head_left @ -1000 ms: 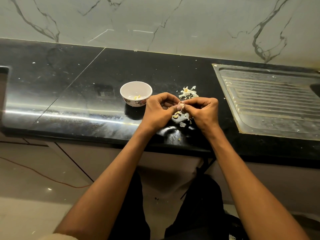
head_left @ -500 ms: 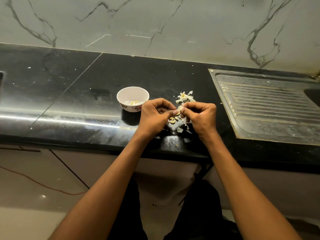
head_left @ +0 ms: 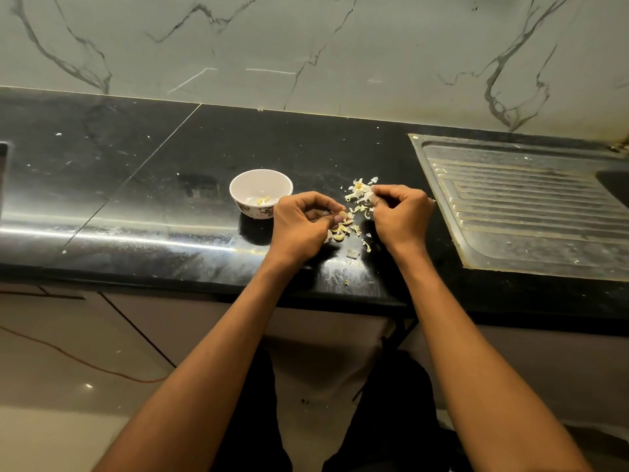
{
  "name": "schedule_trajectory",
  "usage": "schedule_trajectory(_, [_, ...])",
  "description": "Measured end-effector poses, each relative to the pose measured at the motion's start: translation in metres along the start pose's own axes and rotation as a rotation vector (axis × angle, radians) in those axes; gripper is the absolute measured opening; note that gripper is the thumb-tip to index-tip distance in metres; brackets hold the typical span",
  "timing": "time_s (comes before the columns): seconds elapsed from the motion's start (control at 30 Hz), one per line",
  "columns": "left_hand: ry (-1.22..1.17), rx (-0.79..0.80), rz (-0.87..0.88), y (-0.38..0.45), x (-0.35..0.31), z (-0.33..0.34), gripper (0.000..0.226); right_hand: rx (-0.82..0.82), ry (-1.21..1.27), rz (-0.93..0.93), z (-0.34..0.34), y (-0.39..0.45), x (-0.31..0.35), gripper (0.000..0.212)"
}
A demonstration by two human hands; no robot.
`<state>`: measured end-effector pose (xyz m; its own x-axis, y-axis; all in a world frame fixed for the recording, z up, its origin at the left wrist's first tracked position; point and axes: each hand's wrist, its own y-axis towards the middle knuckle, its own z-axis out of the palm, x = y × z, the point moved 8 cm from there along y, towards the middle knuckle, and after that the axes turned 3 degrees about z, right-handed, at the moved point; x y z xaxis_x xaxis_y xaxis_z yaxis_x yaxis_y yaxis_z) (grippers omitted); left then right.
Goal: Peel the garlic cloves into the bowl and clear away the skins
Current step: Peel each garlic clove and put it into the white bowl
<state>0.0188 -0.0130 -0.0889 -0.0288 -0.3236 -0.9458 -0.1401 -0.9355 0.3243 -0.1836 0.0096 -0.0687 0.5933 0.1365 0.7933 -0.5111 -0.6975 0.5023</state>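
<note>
Peering past curled fingers, I can't make out what my right hand (head_left: 401, 216) holds, if anything. My left hand (head_left: 303, 226) pinches a pale garlic clove (head_left: 341, 214) over loose cloves (head_left: 338, 233) and papery skins (head_left: 360, 192), just right of the white bowl (head_left: 238, 190).

Black countertop (head_left: 143, 199) — bowl (head_left: 260, 193), garlic skins (head_left: 359, 192), cloves (head_left: 339, 231).

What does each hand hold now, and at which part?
Left hand pinches a garlic clove at its end with its fingertips. Right hand pinches a small skin piece; which part cannot be told.
</note>
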Motion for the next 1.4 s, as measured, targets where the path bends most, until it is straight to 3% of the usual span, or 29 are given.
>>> schedule_trajectory(0.23, [-0.028,-0.038,-0.028,-0.001,0.001,-0.003,0.012,0.018,-0.124,-0.115,0.007,0.006,0.007,0.025])
schedule_trajectory(0.43, [-0.039,-0.051,-0.033,-0.001,0.0,-0.004,0.012,0.011,-0.097,-0.101,0.005,0.0,0.01,0.017])
schedule_trajectory(0.6, [-0.011,-0.106,-0.012,0.001,0.0,-0.01,0.007,0.22,-0.081,-0.17,0.023,-0.015,0.02,0.025])
schedule_trajectory(0.83, [0.013,-0.122,-0.014,0.002,0.001,-0.013,0.007,0.438,0.092,0.001,0.034,-0.014,0.011,0.031])
schedule_trajectory(1.03, [0.0,-0.119,-0.026,0.001,0.002,-0.012,0.008,0.332,-0.054,0.041,0.032,-0.009,0.005,0.04])
schedule_trajectory(1.17, [0.001,-0.118,-0.028,0.002,0.001,-0.012,0.008,0.236,0.018,0.021,0.017,-0.01,0.01,0.035])
schedule_trajectory(1.4, [0.015,-0.115,-0.028,0.002,0.003,-0.013,0.007,0.325,0.036,0.048,0.017,-0.022,0.013,0.034])
